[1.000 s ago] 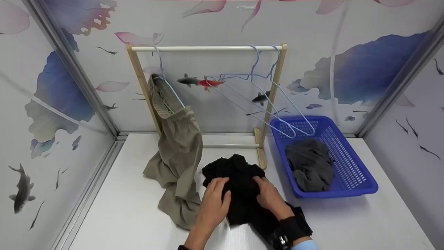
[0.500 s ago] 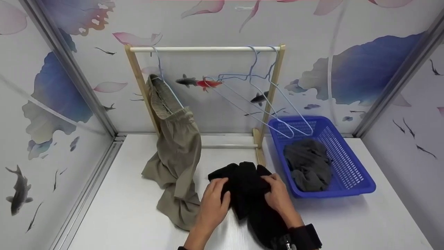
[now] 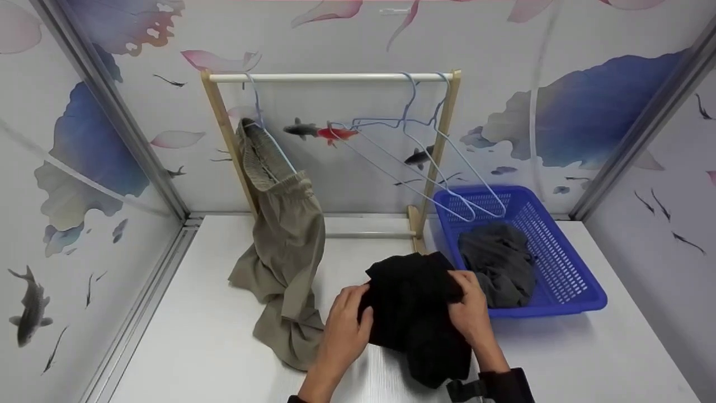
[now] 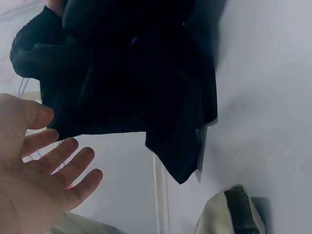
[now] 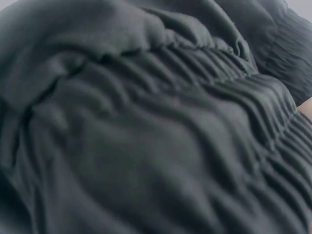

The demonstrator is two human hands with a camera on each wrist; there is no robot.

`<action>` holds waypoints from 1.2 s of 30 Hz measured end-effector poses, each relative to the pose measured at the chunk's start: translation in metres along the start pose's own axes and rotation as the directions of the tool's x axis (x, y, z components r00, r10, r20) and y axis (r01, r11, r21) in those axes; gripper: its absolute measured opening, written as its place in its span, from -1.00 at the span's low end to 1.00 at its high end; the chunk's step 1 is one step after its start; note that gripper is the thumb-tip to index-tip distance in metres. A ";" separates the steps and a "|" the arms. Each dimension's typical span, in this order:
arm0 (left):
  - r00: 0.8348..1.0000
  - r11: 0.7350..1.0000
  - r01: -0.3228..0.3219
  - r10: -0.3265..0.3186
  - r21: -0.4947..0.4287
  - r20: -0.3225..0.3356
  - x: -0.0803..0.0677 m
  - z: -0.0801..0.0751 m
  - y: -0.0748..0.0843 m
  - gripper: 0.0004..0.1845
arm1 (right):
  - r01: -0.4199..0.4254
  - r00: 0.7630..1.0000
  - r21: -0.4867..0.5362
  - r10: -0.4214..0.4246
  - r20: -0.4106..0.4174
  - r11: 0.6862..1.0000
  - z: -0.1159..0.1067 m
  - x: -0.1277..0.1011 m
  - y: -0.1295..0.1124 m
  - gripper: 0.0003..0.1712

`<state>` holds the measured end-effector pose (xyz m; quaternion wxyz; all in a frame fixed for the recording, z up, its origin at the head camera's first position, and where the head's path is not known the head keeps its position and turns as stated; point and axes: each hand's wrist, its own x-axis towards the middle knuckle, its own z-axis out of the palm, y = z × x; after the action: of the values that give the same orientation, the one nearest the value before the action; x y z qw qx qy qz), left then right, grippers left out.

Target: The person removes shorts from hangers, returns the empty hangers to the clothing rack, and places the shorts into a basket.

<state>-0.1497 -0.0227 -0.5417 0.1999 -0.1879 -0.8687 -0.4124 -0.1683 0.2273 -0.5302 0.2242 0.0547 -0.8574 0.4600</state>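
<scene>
Bunched black pants (image 3: pixel 414 302) are held above the front middle of the table in the head view. My right hand (image 3: pixel 471 313) grips their right side, thumb toward me and fingers over the top. At their left edge is my left hand (image 3: pixel 344 322); in the left wrist view its fingers are spread and loosely bent, thumb tip right at the black cloth (image 4: pixel 122 87). A gathered elastic band (image 5: pixel 195 97) fills much of the right wrist view, where most of the right hand is hidden. Left of the hands, khaki pants (image 3: pixel 288 240) hang from a hanger.
A wooden rack with a white rail (image 3: pixel 335 78) stands at the back. Two light-blue hangers (image 3: pixel 442 162) hang at its right end. Beside it on the right, a blue basket (image 3: pixel 565 280) holds a dark grey garment (image 3: pixel 498 263). Patterned walls enclose the white table (image 3: pixel 184 336).
My right hand has moved right and slightly up with the black pants, which have shifted right and been lifted and gathered. The left hand has stayed nearly in place, now at their edge.
</scene>
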 end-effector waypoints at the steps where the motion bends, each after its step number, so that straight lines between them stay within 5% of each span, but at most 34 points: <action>1: 1.000 1.000 -0.002 0.002 -0.003 0.000 0.000 0.000 0.001 -0.63 | -0.018 1.000 0.016 0.018 -0.009 1.000 -0.003 0.000 0.000 -0.70; 9: 1.000 1.000 -0.030 0.030 0.006 0.005 0.003 0.003 0.003 -0.65 | -0.102 0.987 0.136 0.117 -0.108 0.986 -0.021 0.005 -0.002 -0.60; 22: 0.999 0.999 -0.035 0.035 0.009 0.019 0.005 0.007 0.004 -0.65 | -0.100 0.951 0.276 0.174 -0.256 0.956 -0.055 0.017 -0.002 -0.60; 29: 0.997 0.996 -0.082 0.082 0.018 -0.006 0.009 0.009 0.010 -0.65 | -0.081 0.923 0.387 0.216 -0.317 0.918 -0.072 0.026 0.002 -0.66; 36: 0.994 0.993 -0.109 0.109 0.038 0.008 0.015 0.011 0.018 -0.64 | -0.205 0.868 0.480 0.385 -0.314 0.853 -0.091 0.030 0.009 -0.61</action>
<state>-0.1553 -0.0009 -0.5289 0.2233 -0.2322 -0.8655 -0.3836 -0.1677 0.3100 -0.4811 0.3013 -0.1270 -0.6678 0.6686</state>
